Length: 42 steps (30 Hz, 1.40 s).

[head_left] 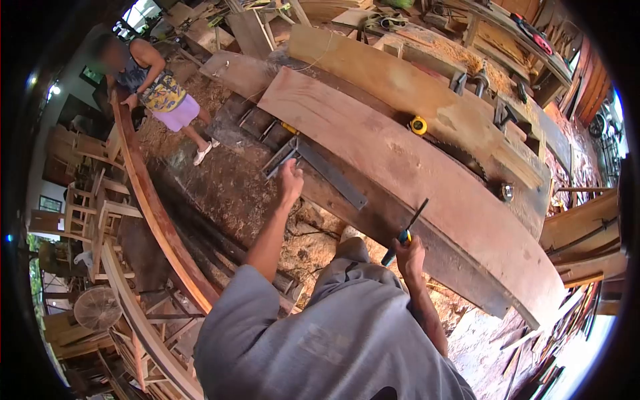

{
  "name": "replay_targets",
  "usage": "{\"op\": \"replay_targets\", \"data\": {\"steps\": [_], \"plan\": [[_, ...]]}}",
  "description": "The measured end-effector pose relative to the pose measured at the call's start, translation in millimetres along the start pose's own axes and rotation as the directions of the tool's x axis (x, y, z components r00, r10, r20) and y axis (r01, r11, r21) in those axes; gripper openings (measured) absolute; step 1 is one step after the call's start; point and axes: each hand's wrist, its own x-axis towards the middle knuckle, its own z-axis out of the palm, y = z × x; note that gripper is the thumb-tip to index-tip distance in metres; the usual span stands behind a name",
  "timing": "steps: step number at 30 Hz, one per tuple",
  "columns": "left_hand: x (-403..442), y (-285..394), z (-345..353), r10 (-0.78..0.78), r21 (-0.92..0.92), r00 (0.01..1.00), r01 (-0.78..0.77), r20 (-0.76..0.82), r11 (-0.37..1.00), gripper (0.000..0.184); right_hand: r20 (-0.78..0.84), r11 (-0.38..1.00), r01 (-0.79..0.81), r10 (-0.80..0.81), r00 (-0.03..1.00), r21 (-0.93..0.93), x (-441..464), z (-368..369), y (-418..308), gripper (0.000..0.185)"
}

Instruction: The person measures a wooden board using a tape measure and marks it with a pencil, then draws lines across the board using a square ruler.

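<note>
My left hand (pixel 291 179) is closed at the handle end of a metal square (pixel 330 175), whose dark blade lies toward the long reddish board (pixel 387 150). In my right hand (pixel 409 255) is a screwdriver-like tool with a blue and yellow handle (pixel 389 256); its thin dark shaft (pixel 419 213) points up beside the board's near edge. A yellow tape measure (pixel 418 125) sits on the wide board (pixel 373 70) behind. Clamp-like metal pieces (pixel 260 127) lie left of the reddish board.
At the upper left a person (pixel 157 80) stands holding a long curved timber (pixel 150 200). A saw blade (pixel 460 157) and power tools (pixel 480 81) rest on the far workbench. Wooden frames (pixel 110 207) and a fan (pixel 97 308) stand at the left.
</note>
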Motion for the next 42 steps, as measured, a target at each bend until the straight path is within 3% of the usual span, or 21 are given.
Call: {"op": "replay_targets", "data": {"steps": [3, 5, 6, 8, 10, 14, 17, 19, 23, 26, 30, 32, 33, 34, 36, 38, 40, 42], "plan": [[7, 8, 10, 0.058, 0.003, 0.998, -0.058, 0.033, 0.998, 0.041, 0.070, 0.994, 0.004, -0.012, 0.997, 0.110, 9, -4, -18, 0.027], [25, -2, 19, 0.100, -0.025, 0.991, -0.098, 0.088, 0.995, 0.041, 0.078, 0.994, 0.079, -0.085, 0.993, 0.079, 16, -29, -43, 0.023], [40, -14, 16, 0.084, -0.140, 0.996, -0.078, 0.038, 0.987, 0.044, 0.069, 0.991, 0.126, -0.129, 0.989, 0.051, 25, -46, -56, 0.023], [81, -38, 12, 0.014, -0.370, 0.998, -0.034, -0.056, 0.928, 0.050, 0.058, 0.993, 0.120, -0.118, 0.991, -0.025, 61, -72, -77, 0.018], [120, -65, 10, -0.220, -0.449, 0.975, 0.181, -0.035, 0.875, 0.058, 0.044, 0.926, 0.297, -0.295, 0.954, -0.231, 111, -86, -87, 0.010], [147, -17, 1, -0.251, -0.411, 0.968, 0.233, 0.011, 0.881, 0.062, 0.130, 0.829, 0.405, -0.386, 0.913, -0.386, 196, -82, -85, 0.004], [157, -9, -8, -0.060, -0.442, 0.996, 0.085, 0.070, 0.893, 0.059, 0.175, 0.856, 0.327, -0.279, 0.944, -0.400, 230, -84, -67, 0.004], [158, -12, -21, -0.079, -0.419, 0.994, 0.102, 0.072, 0.902, 0.059, 0.162, 0.862, 0.242, -0.189, 0.969, -0.445, 252, -85, -49, 0.006], [153, -33, -27, -0.139, -0.425, 0.989, 0.143, 0.040, 0.894, 0.057, 0.210, 0.843, 0.305, -0.233, 0.949, -0.443, 301, -83, -127, 0.009], [147, -21, -22, -0.197, -0.481, 0.977, 0.209, 0.076, 0.852, 0.054, 0.284, 0.827, 0.361, -0.255, 0.924, -0.432, 364, -32, -164, 0.012], [132, -15, 3, -0.130, -0.572, 0.980, 0.193, 0.149, 0.797, 0.048, 0.365, 0.824, 0.448, -0.322, 0.874, -0.346, 436, 53, -197, 0.013], [117, -9, -11, -0.083, -0.432, 0.960, 0.197, 0.268, 0.880, 0.039, 0.412, 0.826, 0.472, -0.332, 0.849, -0.307, 450, 88, -206, 0.016], [109, -9, -21, -0.086, -0.396, 0.951, 0.205, 0.298, 0.895, 0.037, 0.410, 0.796, 0.473, -0.314, 0.856, -0.378, 451, 100, -207, 0.015], [102, -11, -30, -0.084, -0.363, 0.940, 0.209, 0.331, 0.908, 0.035, 0.395, 0.778, 0.521, -0.382, 0.836, -0.350, 450, 105, -198, 0.014], [91, -22, -43, -0.088, -0.342, 0.969, 0.165, 0.230, 0.925, 0.032, 0.364, 0.757, 0.551, -0.432, 0.825, -0.350, 447, 100, -173, 0.016], [81, -34, -57, -0.247, -0.303, 0.932, 0.324, 0.266, 0.896, 0.032, 0.344, 0.763, 0.516, -0.399, 0.850, -0.389, 433, 79, -156, 0.019], [81, -33, -62, -0.291, -0.286, 0.930, 0.349, 0.226, 0.892, 0.032, 0.363, 0.778, 0.476, -0.340, 0.868, -0.409, 414, 45, -146, 0.024], [84, -37, -54, -0.187, -0.304, 0.975, 0.215, 0.118, 0.928, 0.027, 0.399, 0.777, 0.476, -0.316, 0.861, -0.412, 403, 25, -133, 0.029]]}}
